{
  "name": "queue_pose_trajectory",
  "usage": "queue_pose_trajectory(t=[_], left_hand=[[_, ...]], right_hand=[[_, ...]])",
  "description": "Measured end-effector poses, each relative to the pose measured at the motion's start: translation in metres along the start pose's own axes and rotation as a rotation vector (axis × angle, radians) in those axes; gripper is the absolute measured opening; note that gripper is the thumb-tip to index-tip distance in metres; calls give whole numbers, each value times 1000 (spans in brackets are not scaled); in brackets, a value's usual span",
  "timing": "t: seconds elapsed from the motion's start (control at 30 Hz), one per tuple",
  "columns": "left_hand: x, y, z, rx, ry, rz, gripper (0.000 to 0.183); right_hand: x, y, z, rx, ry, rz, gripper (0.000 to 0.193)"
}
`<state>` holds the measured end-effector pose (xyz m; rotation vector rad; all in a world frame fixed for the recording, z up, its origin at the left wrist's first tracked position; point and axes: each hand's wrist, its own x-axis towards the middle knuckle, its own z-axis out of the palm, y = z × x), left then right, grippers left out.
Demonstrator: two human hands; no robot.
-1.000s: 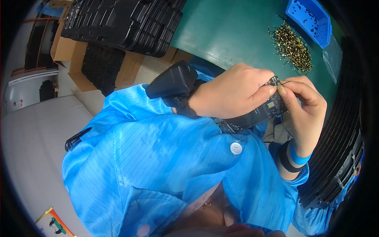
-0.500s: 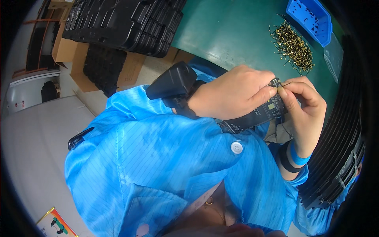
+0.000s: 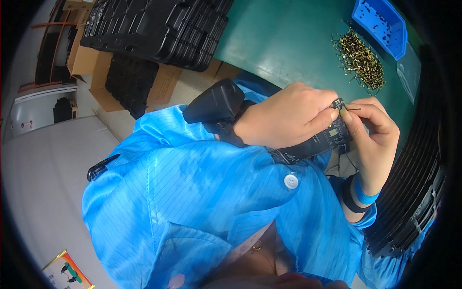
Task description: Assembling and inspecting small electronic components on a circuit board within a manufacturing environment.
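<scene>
My left hand (image 3: 288, 115) is closed around a long black circuit board (image 3: 315, 145), with the thumb pressed near its far end. The board slants up to the right in front of my blue jacket. At that same end my right hand (image 3: 373, 125) pinches a short, thin black wire (image 3: 353, 109) between thumb and index finger. Its tip meets or nearly meets the board; the fingers hide the exact contact. Another thin dark cable (image 3: 349, 156) hangs below the board beside my right wrist.
Beyond my hands, a pile of short black wires with gold ends (image 3: 361, 58) lies on the green tabletop (image 3: 279, 38). Near it are a blue bin (image 3: 397, 31) with small black pieces and a clear bag (image 3: 409, 72). Black trays stand stacked at left (image 3: 159, 33) and right (image 3: 409, 192).
Both hands keep their grip at the board's end. The wire in my right fingers now sticks out straighter to the right. The whole view has shifted slightly.
</scene>
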<state>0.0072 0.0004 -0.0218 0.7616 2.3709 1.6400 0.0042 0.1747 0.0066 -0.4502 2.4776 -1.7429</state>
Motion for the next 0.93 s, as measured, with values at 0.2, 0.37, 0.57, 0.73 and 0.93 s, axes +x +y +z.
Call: queue_pose_trajectory(t=[0.2,0.37,0.57,0.73,0.93], left_hand=[[0,2,-1,-45,0,4,23],[1,4,-2,-48,-18,-48,24],[1,3,-2,-16,-3,-30,23],[2,2,-1,20,17,2,23],[5,-1,0,-16,5,-25,24]], right_hand=[[1,-2,-1,14,-17,21,5],[1,-1,-2,15,-25,9,5],[1,1,1,95,4,30,7],[4,8,0,204,-23,58,8],[6,9,-1,193,-29,52,6]])
